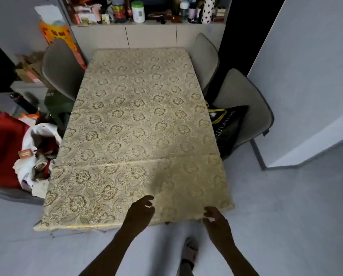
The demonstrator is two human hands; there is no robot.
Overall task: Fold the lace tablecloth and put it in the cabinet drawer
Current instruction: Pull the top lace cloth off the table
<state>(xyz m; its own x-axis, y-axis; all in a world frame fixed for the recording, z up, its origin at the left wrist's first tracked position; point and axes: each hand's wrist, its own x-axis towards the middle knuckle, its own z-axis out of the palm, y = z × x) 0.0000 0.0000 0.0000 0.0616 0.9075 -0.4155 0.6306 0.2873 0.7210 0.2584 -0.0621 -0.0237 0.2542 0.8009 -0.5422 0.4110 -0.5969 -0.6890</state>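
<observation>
The beige-gold lace tablecloth (138, 120) with a flower pattern lies flat over the whole table, and a crease runs across its near part. My left hand (141, 211) hovers over the cloth's near edge, fingers curled and apart, holding nothing. My right hand (214, 218) is at the hem close to the near right corner, fingers also curled and apart; the hem beside it lies flat and unlifted. The beige cabinet (150, 35) with flat fronts stands against the far end of the table.
Grey chairs stand at the far left (61, 68), far right (205, 56) and right side (244, 108), the last holding a black bag (226, 124). A pile of red and white cloth and boxes (17, 152) crowds the left. Bottles and jars (138, 10) fill the shelf above the cabinet.
</observation>
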